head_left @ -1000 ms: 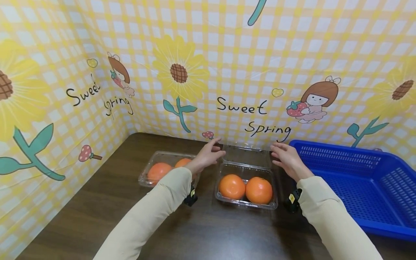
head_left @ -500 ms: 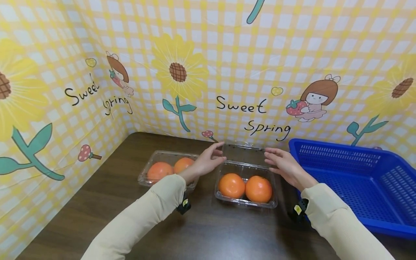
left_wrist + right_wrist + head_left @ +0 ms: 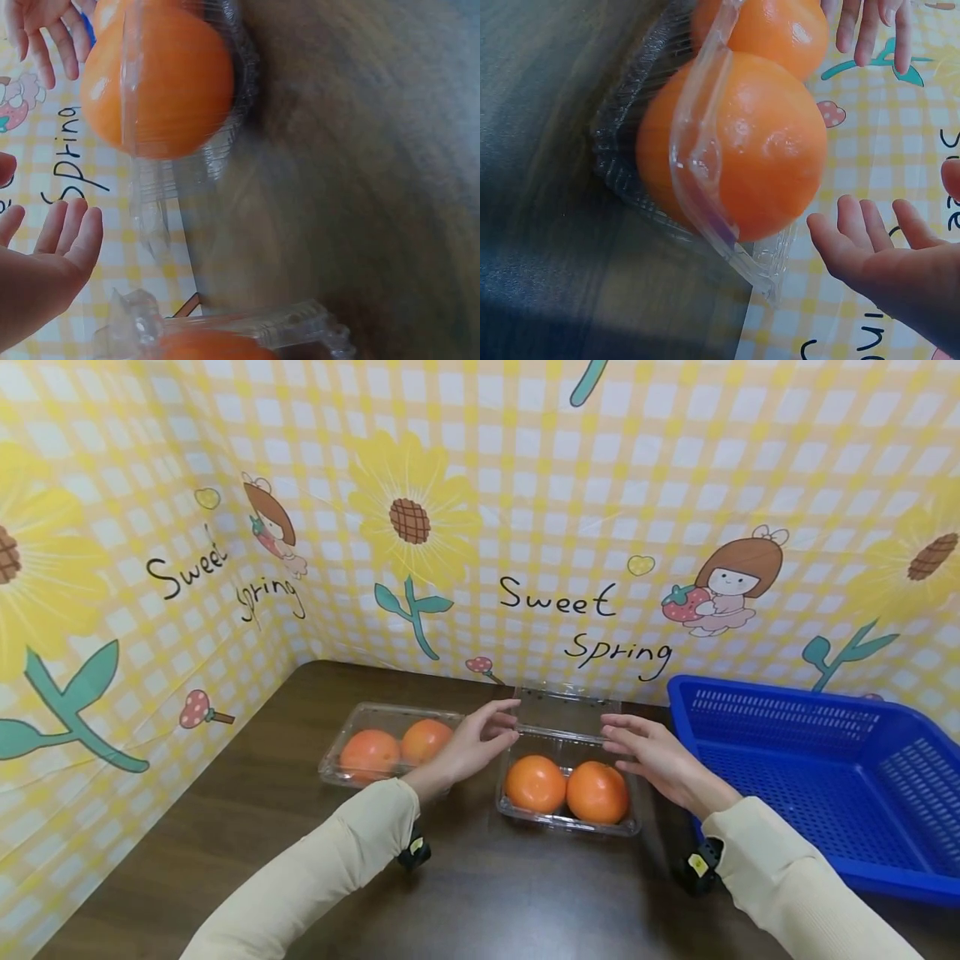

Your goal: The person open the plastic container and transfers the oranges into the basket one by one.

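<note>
A clear plastic clamshell box [image 3: 566,828] stands on the table with its lid [image 3: 566,714] tilted back open. Two oranges sit side by side in it, a left orange [image 3: 536,784] and a right orange [image 3: 597,792]. My left hand [image 3: 472,742] hovers at the box's back left corner, fingers loosely bent and holding nothing. Across from it, my right hand [image 3: 660,756] is raised by the back right corner, fingers extended. The left wrist view shows the left hand [image 3: 49,274] apart from the box; the right hand [image 3: 892,262] likewise holds nothing in the right wrist view.
On the left lies a second clear box [image 3: 330,771], its lid down over two oranges, partly behind my left arm. A blue perforated basket [image 3: 847,870] occupies the right side. Behind the table [image 3: 487,893] rises a yellow checked cloth [image 3: 540,510].
Both hands have come down and slightly toward me from the lid's upper edge. The right hand has also shifted inward to the left. The lid still leans back.
</note>
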The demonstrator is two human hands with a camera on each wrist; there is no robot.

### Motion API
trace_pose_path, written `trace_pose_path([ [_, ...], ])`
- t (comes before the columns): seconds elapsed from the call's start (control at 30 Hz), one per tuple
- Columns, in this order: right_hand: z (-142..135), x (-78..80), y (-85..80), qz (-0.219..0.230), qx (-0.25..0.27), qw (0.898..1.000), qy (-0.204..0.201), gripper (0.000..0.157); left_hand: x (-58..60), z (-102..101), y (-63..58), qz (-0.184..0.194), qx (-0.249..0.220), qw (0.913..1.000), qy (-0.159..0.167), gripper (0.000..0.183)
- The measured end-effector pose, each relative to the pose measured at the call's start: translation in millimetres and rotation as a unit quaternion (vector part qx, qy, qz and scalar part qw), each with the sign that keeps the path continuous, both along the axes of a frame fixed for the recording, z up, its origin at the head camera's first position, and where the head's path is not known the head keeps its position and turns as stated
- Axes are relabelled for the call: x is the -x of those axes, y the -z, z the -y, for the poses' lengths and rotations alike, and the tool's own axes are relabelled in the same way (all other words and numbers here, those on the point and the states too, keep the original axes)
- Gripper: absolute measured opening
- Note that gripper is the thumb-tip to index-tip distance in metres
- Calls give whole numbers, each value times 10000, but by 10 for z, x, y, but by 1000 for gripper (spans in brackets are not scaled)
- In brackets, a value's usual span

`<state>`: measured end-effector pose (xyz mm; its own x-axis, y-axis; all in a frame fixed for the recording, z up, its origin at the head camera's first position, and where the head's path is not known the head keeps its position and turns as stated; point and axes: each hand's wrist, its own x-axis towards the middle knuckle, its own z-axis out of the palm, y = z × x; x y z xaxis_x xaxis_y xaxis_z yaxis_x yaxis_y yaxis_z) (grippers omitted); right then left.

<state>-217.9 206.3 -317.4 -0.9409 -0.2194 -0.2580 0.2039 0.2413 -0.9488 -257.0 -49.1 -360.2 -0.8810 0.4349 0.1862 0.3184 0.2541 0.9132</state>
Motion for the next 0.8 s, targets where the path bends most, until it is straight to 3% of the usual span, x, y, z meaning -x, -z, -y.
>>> trace_pose_path([
  [0.4,-34,-113,101,-327,-349,9986,-229,56,-55,30,125,-283,424,9986,105,41],
  [0.57,-45,-132,125,-315,-362,9986,-204,58,-57,60,150,-204,716,9968,282,40],
  [0.8,-39,-164,126,-426,-602,9972,-105,55,-65,78,168,-68,775,9960,449,38],
])
